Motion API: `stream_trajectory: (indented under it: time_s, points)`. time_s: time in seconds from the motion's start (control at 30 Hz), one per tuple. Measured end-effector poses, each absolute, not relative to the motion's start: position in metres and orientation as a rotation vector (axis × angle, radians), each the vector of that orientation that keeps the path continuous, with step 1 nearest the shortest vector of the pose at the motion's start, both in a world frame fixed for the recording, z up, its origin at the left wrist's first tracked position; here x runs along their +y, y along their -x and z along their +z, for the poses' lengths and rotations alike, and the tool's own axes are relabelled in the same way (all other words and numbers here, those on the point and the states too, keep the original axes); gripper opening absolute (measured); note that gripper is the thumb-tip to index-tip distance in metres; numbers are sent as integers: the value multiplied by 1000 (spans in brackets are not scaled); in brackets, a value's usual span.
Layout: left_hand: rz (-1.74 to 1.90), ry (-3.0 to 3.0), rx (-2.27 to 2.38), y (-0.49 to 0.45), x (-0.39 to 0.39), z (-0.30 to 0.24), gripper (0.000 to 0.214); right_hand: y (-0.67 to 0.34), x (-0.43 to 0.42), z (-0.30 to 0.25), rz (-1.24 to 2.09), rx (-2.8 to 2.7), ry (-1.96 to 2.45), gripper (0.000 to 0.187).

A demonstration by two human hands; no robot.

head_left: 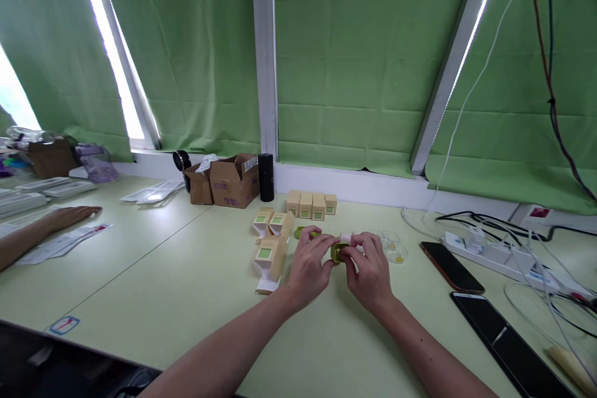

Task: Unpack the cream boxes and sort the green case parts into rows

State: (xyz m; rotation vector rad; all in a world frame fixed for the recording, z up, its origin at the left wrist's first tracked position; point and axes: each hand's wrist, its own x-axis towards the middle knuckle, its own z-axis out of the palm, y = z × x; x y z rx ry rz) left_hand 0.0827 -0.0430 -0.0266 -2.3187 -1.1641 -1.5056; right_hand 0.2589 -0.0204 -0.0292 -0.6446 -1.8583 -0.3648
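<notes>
A small olive-green round piece [339,253], like a little case or cap, is held between the fingertips of both hands. My left hand [311,264] pinches it from the left, and my right hand [370,270] grips its right edge. What lies inside it is too small to make out. Just behind the fingers are another green piece [299,232] and a small whitish item [345,237], both partly hidden. To the left stand several opened cardboard boxes [275,255] with green labels. Clear plastic trays [395,250] with yellow bits lie right of my right hand.
Several closed small boxes [305,205] stand behind, near brown cartons [234,180] and a black cylinder [266,178]. On the right lie a phone [451,267], a larger dark device [508,342] and a power strip [494,255] with cables. Another person's hand [74,216] rests at left.
</notes>
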Motion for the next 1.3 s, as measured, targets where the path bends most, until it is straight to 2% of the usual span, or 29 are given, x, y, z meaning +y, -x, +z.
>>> stream_trajectory:
  time_s: [1.3]
  points:
    - [-1506, 2261, -1232, -82, -40, -29, 47, -258, -21, -29, -348, -1868, 642, 20]
